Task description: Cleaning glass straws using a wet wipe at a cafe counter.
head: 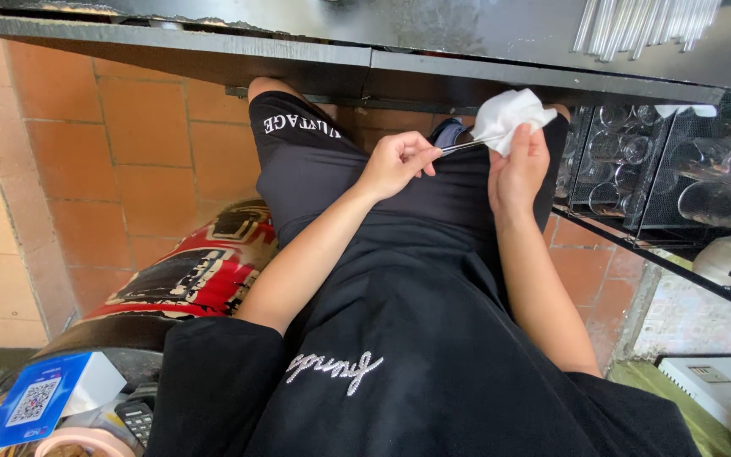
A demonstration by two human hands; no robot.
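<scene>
Metal straw [467,145] is the thin, silvery rod held between the two hands, above the person's lap and just below the edge of the dark worktop [315,52]. Its long axis runs nearly level across the view, tilted a little upward toward the right, with one end at the left hand and the other end buried in a white cloth [508,114].

Going from the big things down: the worktop spans the top of the view, with a bundle of more shiny straws [636,25] lying on it at the upper right. Below it the floor is of red-brown tiles [145,144]. To the right a black wire rack [662,169] holds clear glasses [708,203] lying on their sides. At the lower left stands a stool with a red, black and cream patterned seat [196,275] (the person appears to sit on it, in black shorts and a black shirt). A blue card with a square code [31,406] lies at the bottom left corner, just beside a dark calculator [137,419].

The left hand [395,161] has a narrow pinching grip on the near end of the straw, fingertips closed on it. The right hand [518,165] has its grip closed around the cloth, which wraps the straw's far end; thumb and fingers press the cloth together.
</scene>
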